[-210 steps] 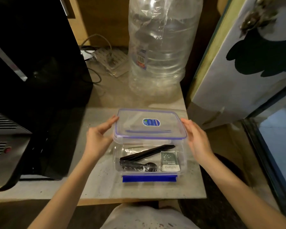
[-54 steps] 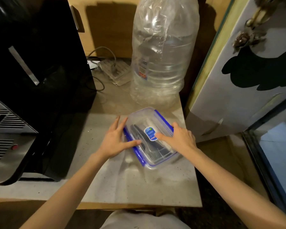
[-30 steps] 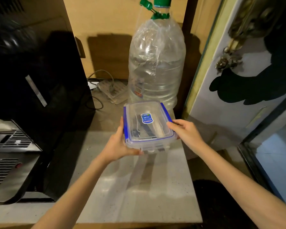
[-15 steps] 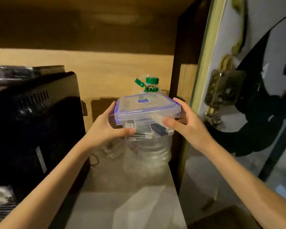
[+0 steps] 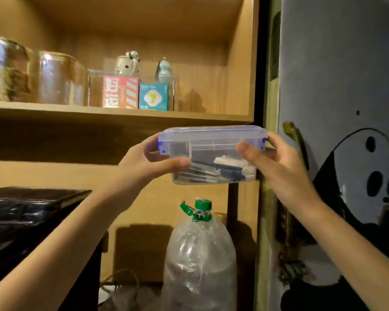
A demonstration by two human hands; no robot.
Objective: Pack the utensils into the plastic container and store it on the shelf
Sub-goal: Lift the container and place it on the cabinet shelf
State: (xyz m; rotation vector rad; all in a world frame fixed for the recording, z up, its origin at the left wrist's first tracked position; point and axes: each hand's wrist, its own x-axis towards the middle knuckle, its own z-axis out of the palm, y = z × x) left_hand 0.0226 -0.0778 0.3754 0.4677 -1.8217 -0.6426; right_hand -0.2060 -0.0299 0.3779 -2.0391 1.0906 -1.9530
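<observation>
Risks first. I've got the plastic container up in the air w/ both hands, just below the front edge of the shelf, so it's not stored yet. If I push fwd at this height the lid will prob hit the shelf edge instead of clearing it; needs to go higher first. The free spot looks to be at the right end of the shelf, between the teal box and the cabinet side wall. Come in too far left and I'd likely bump that box or the clear case around it, maybe tip the small figurines on top. The glass jars further left are well apart, less worry. Also the utensils sit loose at the bottom of the container; tilt it and they'd slide, shifting weight. I can't tell if the lid clips are fully latched from here.

Grip: left hand clamps the container's left end, thumb across the front wall, fingers round behind. Right hand clamps the right end, thumb on the front wall near the blue clip, fingers wrapped behind. Container is between the two hands, about level, lid up, directly above the big water bottle w/ the green cap.
</observation>
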